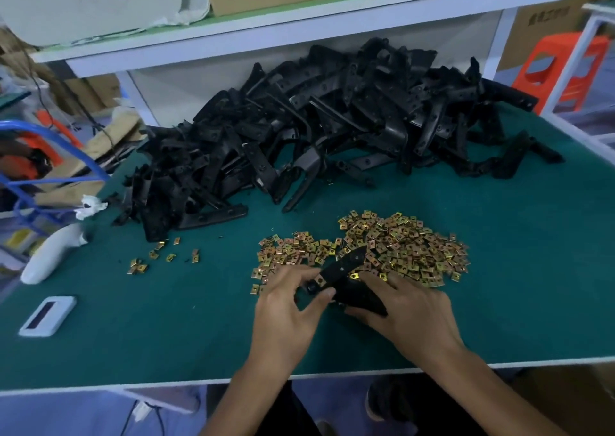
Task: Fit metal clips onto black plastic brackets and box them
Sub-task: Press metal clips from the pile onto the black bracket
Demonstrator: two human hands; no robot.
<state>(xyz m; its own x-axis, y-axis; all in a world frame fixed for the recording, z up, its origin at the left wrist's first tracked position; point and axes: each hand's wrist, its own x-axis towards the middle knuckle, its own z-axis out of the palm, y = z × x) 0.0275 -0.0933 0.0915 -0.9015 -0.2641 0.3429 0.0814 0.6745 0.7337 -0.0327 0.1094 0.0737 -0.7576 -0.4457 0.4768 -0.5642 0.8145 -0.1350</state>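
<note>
L hand pinches one end of a black bracket, a clip on it by the thumb. R hand grips the other end, just in front of the clip pile. Bracket heap sits behind.

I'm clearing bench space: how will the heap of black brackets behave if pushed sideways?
The bracket heap probably drags as one tangled mass, since its angled arms interlock. Top pieces may tumble off, being loosely piled.
</note>
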